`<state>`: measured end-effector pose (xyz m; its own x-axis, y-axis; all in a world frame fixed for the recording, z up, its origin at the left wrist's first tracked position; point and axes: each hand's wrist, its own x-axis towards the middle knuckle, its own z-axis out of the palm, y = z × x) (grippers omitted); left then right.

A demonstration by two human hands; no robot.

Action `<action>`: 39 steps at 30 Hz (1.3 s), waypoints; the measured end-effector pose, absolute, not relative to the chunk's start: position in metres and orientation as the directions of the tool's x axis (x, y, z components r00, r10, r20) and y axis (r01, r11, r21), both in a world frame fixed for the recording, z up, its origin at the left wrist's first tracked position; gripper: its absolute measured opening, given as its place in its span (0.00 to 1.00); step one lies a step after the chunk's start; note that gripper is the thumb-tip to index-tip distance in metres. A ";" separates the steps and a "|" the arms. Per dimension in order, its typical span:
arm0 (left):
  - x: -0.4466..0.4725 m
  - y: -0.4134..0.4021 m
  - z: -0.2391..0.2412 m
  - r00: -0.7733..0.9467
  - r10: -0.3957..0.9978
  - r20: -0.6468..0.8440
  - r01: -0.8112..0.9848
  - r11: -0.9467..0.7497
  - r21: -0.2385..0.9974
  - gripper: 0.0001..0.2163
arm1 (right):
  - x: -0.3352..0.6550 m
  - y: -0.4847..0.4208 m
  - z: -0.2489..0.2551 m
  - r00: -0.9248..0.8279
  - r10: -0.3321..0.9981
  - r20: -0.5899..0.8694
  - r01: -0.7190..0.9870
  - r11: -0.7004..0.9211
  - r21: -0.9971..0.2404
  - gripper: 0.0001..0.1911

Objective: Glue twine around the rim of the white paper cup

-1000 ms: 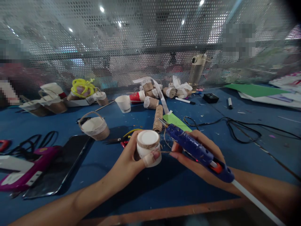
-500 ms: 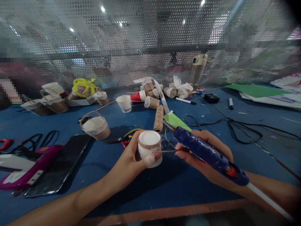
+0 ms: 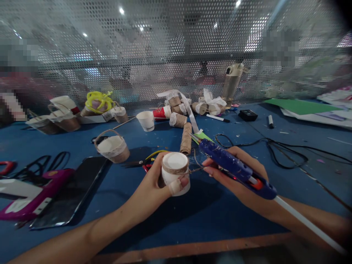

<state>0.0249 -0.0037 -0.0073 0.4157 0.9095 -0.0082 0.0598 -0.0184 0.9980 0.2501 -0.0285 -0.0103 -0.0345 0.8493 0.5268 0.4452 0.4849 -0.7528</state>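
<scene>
While we lean on nobody's tripod but our own view of a blue table (image 3: pixel 176 227), our left hand (image 3: pixel 156 187) grasps a smooth white cup (image 3: pixel 171 176) at twelve o'clock, ringed by a fibrous band (image 3: pixel 175 171). Our right hand (image 3: pixel 250 161) clasps a speckled blue glue gun (image 3: pixel 228 157), fingertips pinching rough twine (image 3: pixel 196 169) beside the cup. From the cup, a ridged, cylindrical spool (image 3: pixel 186 139) lies toward one o'clock, a lace-trimmed, hooped basket (image 3: pixel 117 148) toward ten.
</scene>
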 end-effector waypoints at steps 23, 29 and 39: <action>0.024 -0.003 -0.005 0.405 0.914 -0.039 0.110 -0.007 0.994 0.22 | 0.247 -0.023 0.001 -0.067 0.931 0.359 0.232 0.364 -0.902 0.07; 0.024 -0.004 -0.004 0.425 0.902 -0.073 0.112 0.027 0.993 0.21 | 0.244 -0.022 -0.001 -0.043 0.954 0.298 0.201 0.300 -0.932 0.07; 0.021 -0.003 -0.007 0.493 0.862 -0.120 0.043 0.113 0.993 0.22 | 0.239 -0.023 0.003 -0.026 0.960 0.280 0.162 0.280 -0.946 0.07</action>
